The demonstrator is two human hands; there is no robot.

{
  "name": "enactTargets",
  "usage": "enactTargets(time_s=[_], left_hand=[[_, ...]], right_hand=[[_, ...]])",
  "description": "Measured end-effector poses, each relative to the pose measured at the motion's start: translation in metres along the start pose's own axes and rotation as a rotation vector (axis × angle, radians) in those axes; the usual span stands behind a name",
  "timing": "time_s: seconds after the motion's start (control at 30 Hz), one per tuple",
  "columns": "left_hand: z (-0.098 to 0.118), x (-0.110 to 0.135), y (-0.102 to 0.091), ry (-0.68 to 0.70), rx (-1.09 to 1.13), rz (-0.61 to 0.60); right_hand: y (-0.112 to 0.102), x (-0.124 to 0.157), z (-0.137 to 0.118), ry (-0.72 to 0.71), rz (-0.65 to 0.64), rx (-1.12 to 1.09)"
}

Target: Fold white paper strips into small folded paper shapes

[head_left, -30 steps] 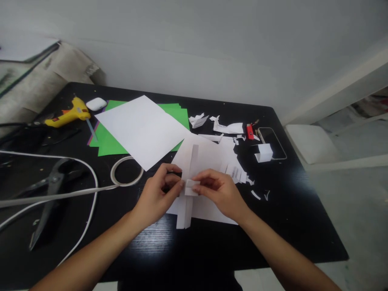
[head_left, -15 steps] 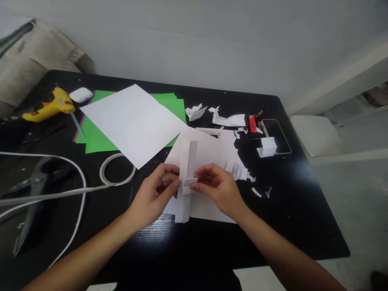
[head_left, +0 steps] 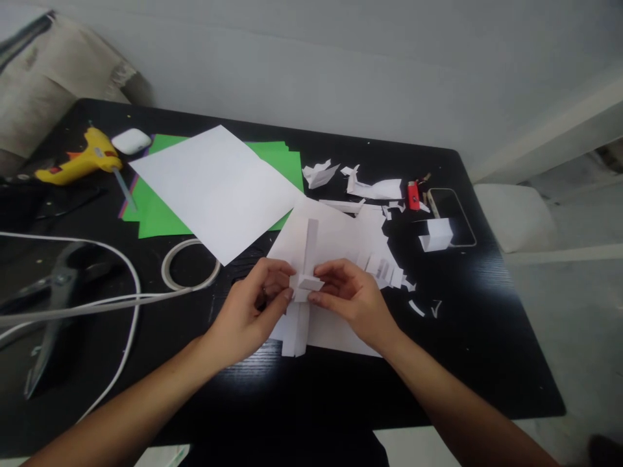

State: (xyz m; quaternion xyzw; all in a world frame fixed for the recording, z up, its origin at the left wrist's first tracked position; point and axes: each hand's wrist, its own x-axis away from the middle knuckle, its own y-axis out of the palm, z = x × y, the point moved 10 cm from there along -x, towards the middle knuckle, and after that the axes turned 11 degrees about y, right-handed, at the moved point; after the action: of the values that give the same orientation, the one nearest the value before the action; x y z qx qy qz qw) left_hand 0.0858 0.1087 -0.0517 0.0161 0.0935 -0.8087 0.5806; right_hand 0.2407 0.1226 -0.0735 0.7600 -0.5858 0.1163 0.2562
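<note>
folded paper piece point(head_left: 307, 284) lies across a long paper strip point(head_left: 312, 243), between the two hands and above a white sheet point(head_left: 335, 327) on the bench point(head_left: 438, 376). the left hand point(head_left: 256, 305) holds its left edge, thumb and forefinger narrowly parted. the right hand point(head_left: 357, 301) has its fingers just as narrow, touching the right side; whether they grip, i cannot tell. paper scraps point(head_left: 389, 272) lie just beyond.
</note>
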Motion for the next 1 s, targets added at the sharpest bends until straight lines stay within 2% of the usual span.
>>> enactTargets(time_s=[0.17,0.47,0.63,0.8,1.0], left_hand=[[0.007,0.0,0.003,0.052,-0.015,-0.032],[0.017,-0.001,0.002,0.136,-0.087,-0.07],[0.025,-0.002,0.002,0.229,-0.206,-0.059],[0.018,-0.002,-0.001,0.196,-0.23,0.006],[0.012,-0.003,-0.009,0.138,-0.161,0.08]], right_hand=[[0.003,-0.002,0.003,0.002,-0.045,0.017],[0.006,0.002,-0.005,-0.054,-0.048,0.095],[0.007,0.003,-0.003,-0.07,-0.05,0.094],[0.009,0.005,-0.008,-0.12,-0.062,0.095],[0.011,0.003,-0.003,-0.066,-0.092,0.036]])
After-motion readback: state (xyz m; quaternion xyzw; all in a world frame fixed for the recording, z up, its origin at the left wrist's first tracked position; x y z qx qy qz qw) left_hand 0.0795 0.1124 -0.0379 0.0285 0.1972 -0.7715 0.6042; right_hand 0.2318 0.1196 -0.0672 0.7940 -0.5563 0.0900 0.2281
